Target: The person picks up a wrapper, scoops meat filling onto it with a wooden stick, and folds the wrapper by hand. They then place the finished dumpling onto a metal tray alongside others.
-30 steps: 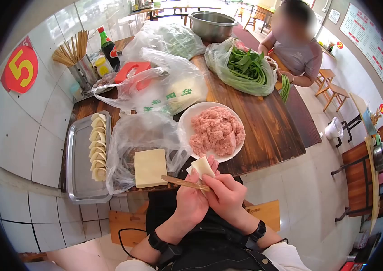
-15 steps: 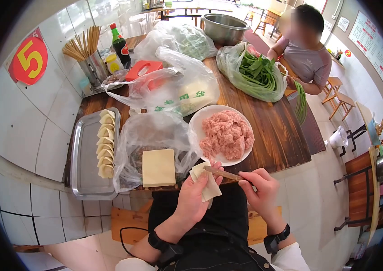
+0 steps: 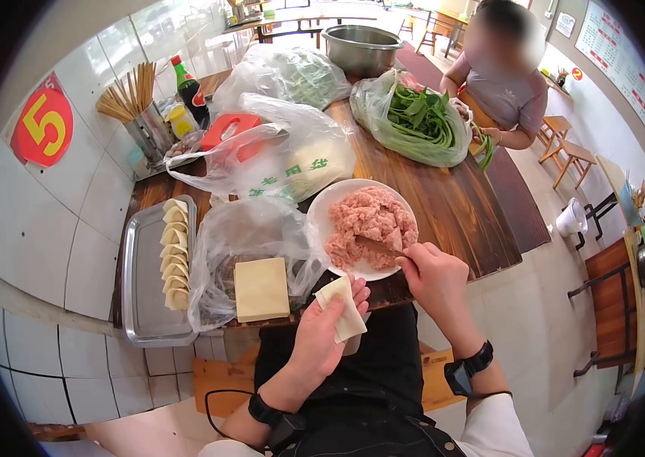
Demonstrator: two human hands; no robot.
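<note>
wrappers, pale, thin, pinched in left hand, right hand gripping brown stick

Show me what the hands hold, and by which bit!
Left hand: dough wrapper, thumb on one edge. Right hand: flat stick, by the end outside the meat.

At ten o'clock, a red paper wall sign with a yellow 5 hangs near a cylindrical steel holder of brown wooden chopsticks. A wide, round steel basin stands at twelve; at one, a translucent plastic bag holds leafy greens. A grey-shirted person is at two, a white plastic bucket at three.
</note>
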